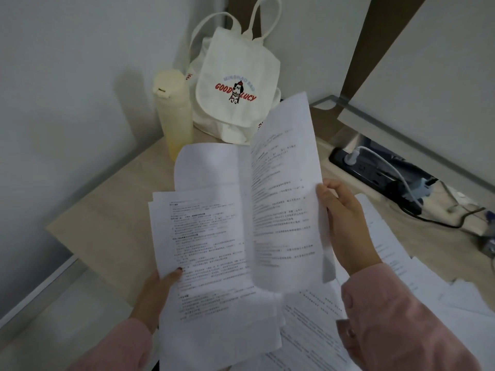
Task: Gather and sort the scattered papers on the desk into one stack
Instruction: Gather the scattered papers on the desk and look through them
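Fingers (175, 274) of my left hand (155, 295) pinch the gathered stack (209, 236) while my right hand (345, 223) grips a raised sheet (284, 188), which I judge should be squared edge-to-edge before laying it on.

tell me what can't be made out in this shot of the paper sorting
Head view only:
- Printed text on the held sheets: blurred and too small to read.
- Desk under the held sheets: hidden by them.
- Loose papers at right: partly behind the right hand and sleeve.
- Left hand: fingers hidden behind the sheets.
- Power strip sockets: too dark.
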The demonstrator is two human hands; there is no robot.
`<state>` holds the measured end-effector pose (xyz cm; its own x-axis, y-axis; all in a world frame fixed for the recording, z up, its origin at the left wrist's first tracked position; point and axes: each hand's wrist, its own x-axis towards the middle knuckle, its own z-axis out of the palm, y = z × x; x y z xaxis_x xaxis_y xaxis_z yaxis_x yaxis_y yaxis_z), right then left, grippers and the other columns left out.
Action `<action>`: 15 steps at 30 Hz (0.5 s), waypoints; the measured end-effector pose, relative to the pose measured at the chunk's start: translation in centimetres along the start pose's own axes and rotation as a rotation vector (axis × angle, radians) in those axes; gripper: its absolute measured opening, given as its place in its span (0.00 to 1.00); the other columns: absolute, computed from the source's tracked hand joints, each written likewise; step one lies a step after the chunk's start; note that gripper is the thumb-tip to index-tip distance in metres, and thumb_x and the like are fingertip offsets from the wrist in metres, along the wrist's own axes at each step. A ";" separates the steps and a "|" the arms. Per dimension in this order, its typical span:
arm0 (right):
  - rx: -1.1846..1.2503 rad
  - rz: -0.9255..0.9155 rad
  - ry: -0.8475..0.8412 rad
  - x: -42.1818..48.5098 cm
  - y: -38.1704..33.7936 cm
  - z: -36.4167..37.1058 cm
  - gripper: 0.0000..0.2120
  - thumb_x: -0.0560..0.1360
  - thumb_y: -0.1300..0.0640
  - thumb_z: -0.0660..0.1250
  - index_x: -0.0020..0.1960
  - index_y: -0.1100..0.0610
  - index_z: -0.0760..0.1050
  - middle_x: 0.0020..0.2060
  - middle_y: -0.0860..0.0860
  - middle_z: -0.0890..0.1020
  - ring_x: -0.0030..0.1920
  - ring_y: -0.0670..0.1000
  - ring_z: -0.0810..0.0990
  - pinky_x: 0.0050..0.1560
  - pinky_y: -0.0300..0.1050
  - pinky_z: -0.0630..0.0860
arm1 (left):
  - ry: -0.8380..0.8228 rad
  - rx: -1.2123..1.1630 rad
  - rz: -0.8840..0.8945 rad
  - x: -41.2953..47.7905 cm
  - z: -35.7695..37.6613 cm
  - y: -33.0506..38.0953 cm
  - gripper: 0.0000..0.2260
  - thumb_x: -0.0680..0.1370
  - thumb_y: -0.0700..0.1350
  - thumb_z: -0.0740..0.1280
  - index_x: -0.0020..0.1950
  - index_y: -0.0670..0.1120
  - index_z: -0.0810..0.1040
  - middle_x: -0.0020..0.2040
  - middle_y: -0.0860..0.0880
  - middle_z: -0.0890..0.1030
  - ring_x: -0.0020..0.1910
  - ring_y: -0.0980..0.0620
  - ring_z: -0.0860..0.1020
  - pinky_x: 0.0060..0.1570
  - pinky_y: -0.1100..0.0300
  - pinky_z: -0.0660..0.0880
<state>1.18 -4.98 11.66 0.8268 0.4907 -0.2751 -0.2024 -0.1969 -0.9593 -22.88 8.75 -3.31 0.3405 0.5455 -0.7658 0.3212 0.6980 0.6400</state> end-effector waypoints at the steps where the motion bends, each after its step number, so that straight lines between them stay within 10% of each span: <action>1: 0.060 0.036 -0.019 -0.1 0.4 -0.2 0.05 0.77 0.56 0.61 0.44 0.54 0.72 0.33 0.47 0.82 0.32 0.46 0.80 0.34 0.40 0.77 | -0.001 0.001 -0.004 0.1 0.0 0.0 0.18 0.77 0.41 0.65 0.66 0.41 0.71 0.52 0.44 0.79 0.53 0.42 0.77 0.60 0.45 0.72; 6: 0.067 0.220 -0.027 -0.4 4.3 -0.9 0.05 0.77 0.57 0.62 0.43 0.56 0.73 0.38 0.52 0.81 0.38 0.50 0.79 0.36 0.41 0.77 | -0.020 -0.041 -0.009 -0.3 0.1 0.2 0.16 0.77 0.40 0.64 0.65 0.40 0.72 0.51 0.45 0.80 0.48 0.45 0.77 0.60 0.49 0.71; 15: -0.427 0.355 -0.106 -0.5 12.0 2.3 0.03 0.77 0.60 0.60 0.45 0.56 0.72 0.41 0.50 0.76 0.37 0.47 0.72 0.36 0.38 0.67 | -0.026 -0.175 -0.043 -0.3 0.1 1.2 0.35 0.69 0.67 0.63 0.71 0.49 0.67 0.64 0.49 0.74 0.62 0.47 0.72 0.67 0.48 0.66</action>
<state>-2.88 -5.66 0.13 0.6852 0.4099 -0.6020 -0.2097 -0.6806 -0.7020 -22.57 9.35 -2.30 0.3531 0.5029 -0.7889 0.1784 0.7916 0.5845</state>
